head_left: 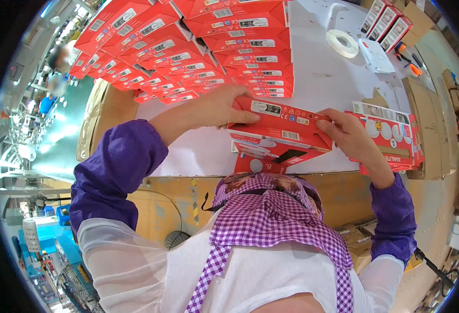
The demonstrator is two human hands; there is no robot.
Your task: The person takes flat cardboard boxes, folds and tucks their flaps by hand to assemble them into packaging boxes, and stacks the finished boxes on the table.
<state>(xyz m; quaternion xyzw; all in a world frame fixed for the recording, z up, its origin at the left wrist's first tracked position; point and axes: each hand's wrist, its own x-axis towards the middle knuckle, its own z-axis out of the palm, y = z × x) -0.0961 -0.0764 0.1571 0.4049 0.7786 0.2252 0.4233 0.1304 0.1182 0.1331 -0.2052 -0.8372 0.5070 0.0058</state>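
A red cardboard box [287, 136] is held up near the front edge of the table, with a printed narrow side turned upward. My left hand [236, 110] is closed round its left end, thumb on the upper side and the other fingers partly hidden behind. At the right end my right hand [347, 134] grips the box between thumb and fingers. Below it, part of another red printed surface [261, 165] shows; I cannot tell whether it belongs to the same box. Beside my right hand lie flat red-and-white printed cartons [389, 136].
Rows of stacked red boxes [250, 47] fill the far left of the white table [315, 78]. A tape roll [342, 43], a white packet [377, 55], small upright boxes [389, 23] and orange-handled cutters [413, 68] are at the far right. Brown cardboard [429, 128] stands on the right.
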